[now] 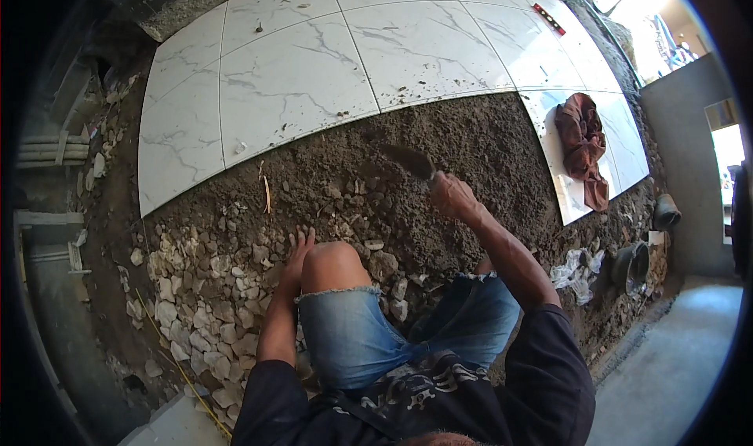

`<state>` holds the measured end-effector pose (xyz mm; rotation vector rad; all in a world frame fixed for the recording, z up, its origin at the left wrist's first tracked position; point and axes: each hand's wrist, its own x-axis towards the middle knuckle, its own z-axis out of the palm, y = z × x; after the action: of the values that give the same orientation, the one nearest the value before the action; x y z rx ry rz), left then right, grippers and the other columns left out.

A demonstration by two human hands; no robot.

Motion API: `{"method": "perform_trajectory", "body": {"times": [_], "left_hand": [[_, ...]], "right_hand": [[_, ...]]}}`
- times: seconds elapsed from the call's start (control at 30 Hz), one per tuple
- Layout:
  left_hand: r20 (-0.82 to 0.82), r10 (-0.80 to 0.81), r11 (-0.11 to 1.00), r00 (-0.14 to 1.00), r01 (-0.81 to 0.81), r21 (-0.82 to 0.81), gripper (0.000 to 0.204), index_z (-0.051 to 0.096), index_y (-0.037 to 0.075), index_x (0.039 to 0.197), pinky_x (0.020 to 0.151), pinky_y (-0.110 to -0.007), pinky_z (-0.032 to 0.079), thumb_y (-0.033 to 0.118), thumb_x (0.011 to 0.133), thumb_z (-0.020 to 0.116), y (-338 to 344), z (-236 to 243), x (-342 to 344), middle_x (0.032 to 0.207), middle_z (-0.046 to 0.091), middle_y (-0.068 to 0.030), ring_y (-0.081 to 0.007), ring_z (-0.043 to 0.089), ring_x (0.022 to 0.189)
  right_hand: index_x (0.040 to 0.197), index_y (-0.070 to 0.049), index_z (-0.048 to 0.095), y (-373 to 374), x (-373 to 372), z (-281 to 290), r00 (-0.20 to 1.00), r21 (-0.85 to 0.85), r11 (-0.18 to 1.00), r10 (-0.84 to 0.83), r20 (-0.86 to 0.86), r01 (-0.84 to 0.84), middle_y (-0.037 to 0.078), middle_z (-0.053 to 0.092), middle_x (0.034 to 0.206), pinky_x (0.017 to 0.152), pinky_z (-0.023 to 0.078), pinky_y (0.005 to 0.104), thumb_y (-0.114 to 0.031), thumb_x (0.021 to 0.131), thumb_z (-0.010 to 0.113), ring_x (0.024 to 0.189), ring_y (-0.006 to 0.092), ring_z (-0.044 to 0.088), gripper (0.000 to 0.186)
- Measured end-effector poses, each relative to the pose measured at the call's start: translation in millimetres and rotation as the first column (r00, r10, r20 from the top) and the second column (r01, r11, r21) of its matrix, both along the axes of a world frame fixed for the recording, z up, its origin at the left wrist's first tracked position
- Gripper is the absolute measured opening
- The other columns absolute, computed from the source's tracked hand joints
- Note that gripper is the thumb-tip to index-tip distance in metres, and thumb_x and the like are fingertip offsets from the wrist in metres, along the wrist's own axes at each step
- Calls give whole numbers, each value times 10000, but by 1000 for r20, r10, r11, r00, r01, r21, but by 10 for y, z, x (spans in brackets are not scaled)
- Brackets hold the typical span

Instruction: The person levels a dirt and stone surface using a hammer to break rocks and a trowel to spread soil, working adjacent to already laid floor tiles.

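Observation:
My right hand (455,196) is closed round the handle of a trowel (409,160), whose dark blade points left over the damp, dark mortar bed (478,136). Beside my left knee, my left hand (299,246) rests on the rubble with its fingers spread, holding nothing. Beyond the mortar lie white marble-patterned floor tiles (294,85), their near edge bordering the bed and dotted with crumbs. The trowel's handle is mostly hidden in my fist.
A brown cloth (582,144) lies on the tiles at right; a red spirit level (549,19) sits farther back. Broken stones (200,309) spread at left, beside a yellow string (192,387). Buckets (630,266) and crumpled white plastic (577,275) stand near the right wall (690,163).

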<state>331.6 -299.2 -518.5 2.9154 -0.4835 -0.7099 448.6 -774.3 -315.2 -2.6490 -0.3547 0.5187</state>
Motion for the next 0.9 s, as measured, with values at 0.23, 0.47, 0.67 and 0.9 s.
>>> {"method": "perform_trajectory", "body": {"times": [0.23,0.47,0.67,0.9], "left_hand": [[-108,39,998,993,-44,-53,983,67,119,1510,1120,-587,174,473,798,647,-214,-51,104,1543,-15,-255,-513,-57,1394],[-117,39,989,992,-55,-137,971,78,102,1504,1111,-594,196,466,802,641,-395,190,131,1550,-25,-236,-533,-20,1386],[-149,125,991,981,-130,-26,951,88,99,1500,1099,-601,215,468,812,630,-68,267,99,1548,-20,-237,-548,-13,1378],[-310,211,957,927,-260,-126,922,92,91,1495,1061,-618,280,453,826,612,-627,930,247,1533,-1,-272,-590,36,1352]], "right_hand": [[1070,34,522,-268,468,177,767,347,684,-553,-326,641,141,641,837,607,501,391,-314,945,480,692,236,633,372],[1011,4,603,-867,706,-228,801,504,665,-251,-544,551,76,640,802,565,483,319,-295,906,538,638,154,591,324],[930,-31,629,-833,808,-67,992,221,975,35,-123,-7,59,627,718,580,482,309,-222,860,561,656,137,602,214],[867,-10,628,-537,787,331,926,6,927,-376,-22,376,160,643,714,584,514,413,-261,835,561,645,286,656,261]]}}
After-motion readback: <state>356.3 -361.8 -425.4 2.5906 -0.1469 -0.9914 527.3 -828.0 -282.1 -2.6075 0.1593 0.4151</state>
